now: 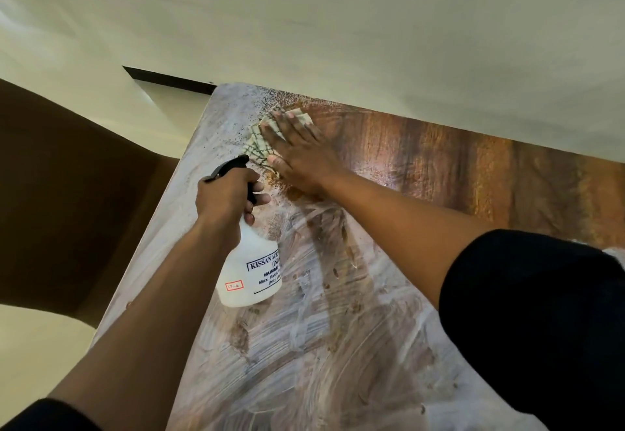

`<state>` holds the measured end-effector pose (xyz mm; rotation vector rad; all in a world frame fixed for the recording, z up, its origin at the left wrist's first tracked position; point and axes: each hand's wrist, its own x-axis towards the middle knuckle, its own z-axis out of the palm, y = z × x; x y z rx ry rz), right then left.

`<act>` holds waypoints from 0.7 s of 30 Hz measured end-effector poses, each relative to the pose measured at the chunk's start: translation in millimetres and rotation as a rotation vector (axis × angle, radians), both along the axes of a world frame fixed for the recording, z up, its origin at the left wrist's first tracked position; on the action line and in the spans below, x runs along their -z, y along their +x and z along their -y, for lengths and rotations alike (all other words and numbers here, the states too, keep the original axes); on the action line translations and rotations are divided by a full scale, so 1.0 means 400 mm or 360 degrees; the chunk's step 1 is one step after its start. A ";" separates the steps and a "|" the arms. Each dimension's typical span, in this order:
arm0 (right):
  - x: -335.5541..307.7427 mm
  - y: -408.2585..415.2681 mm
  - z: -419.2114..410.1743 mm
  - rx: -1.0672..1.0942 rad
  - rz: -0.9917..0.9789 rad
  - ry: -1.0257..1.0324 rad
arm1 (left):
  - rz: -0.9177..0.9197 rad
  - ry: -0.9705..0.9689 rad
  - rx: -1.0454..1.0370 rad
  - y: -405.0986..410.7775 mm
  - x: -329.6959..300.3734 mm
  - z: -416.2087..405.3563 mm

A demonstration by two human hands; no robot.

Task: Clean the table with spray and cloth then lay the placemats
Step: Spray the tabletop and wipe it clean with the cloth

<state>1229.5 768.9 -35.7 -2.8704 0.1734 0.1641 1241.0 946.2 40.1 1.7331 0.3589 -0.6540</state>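
From the head view, I had my right hand [297, 150] laid flat on the cloth [262, 136], fingers straight, pressing it onto the table [338, 346] near the far left corner. My left hand [226, 195] was curled round the neck of the spray [250, 265], fingers at the trigger, the bottle held clear above the tabletop.

The relation that mattered: the cloth lay just beyond and slightly right of the spray's nozzle, which pointed toward it and the far corner. The bottle's long axis ran tilted, from the body near me up to the head. The right hand was the one already on the cloth, so I judged the wiping was its job.

The wood-grain top was smeared with whitish wet streaks over its near and left parts, with droplets speckled around the cloth; the far right stretch looked darker and glossier. A pale wall [338, 24] met the table's far edge, and a brown chair back [67, 194] stood at the left. I saw no placemats.
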 end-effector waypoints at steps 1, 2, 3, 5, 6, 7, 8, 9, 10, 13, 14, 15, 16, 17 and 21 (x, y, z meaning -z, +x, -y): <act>0.001 -0.002 0.022 0.0061 -0.0010 -0.0020 | 0.0011 -0.0014 0.0018 0.001 0.000 -0.002; 0.001 -0.005 0.048 0.0169 -0.0019 -0.0038 | 0.0016 -0.0028 0.0040 0.001 0.000 -0.002; 0.002 -0.011 0.077 0.0310 -0.0019 -0.0043 | 0.0014 -0.0036 0.0053 0.000 0.000 -0.003; 0.003 -0.029 0.137 0.0610 0.0000 0.0012 | 0.0003 -0.0020 0.0054 0.001 0.000 -0.003; 0.004 -0.035 0.159 0.0747 0.0008 0.0048 | -0.0001 -0.0005 0.0041 0.005 0.003 -0.006; 0.005 -0.038 0.171 0.0865 0.0015 0.0069 | -0.0001 0.0006 0.0029 0.008 0.005 -0.009; 0.004 -0.037 0.172 0.0954 0.0019 0.0069 | -0.0002 0.0015 0.0021 0.010 0.006 -0.014; 0.007 -0.030 0.163 0.1020 0.0026 0.0056 | -0.0007 0.0019 0.0019 0.010 0.005 -0.018; 0.010 -0.021 0.147 0.1069 0.0040 0.0047 | -0.0019 0.0024 0.0023 0.009 0.004 -0.022; 0.012 0.021 0.084 0.1034 0.0090 0.0077 | -0.0037 0.0011 0.0006 0.015 0.001 -0.042; 0.008 0.034 0.058 0.0945 0.0091 0.0083 | -0.0027 0.0005 -0.0009 0.020 -0.001 -0.051; 0.004 0.045 0.028 0.0823 0.0085 0.0075 | -0.0025 -0.0001 -0.0022 0.023 -0.002 -0.057; -0.001 0.057 -0.008 0.0672 0.0080 0.0060 | -0.0024 0.0003 -0.0036 0.028 -0.002 -0.066; -0.003 0.069 -0.048 0.0513 0.0071 0.0049 | -0.0030 0.0008 -0.0052 0.031 -0.002 -0.073; 0.002 0.097 -0.161 -0.0015 0.0060 0.0012 | -0.0034 0.0046 -0.0098 0.041 0.005 -0.099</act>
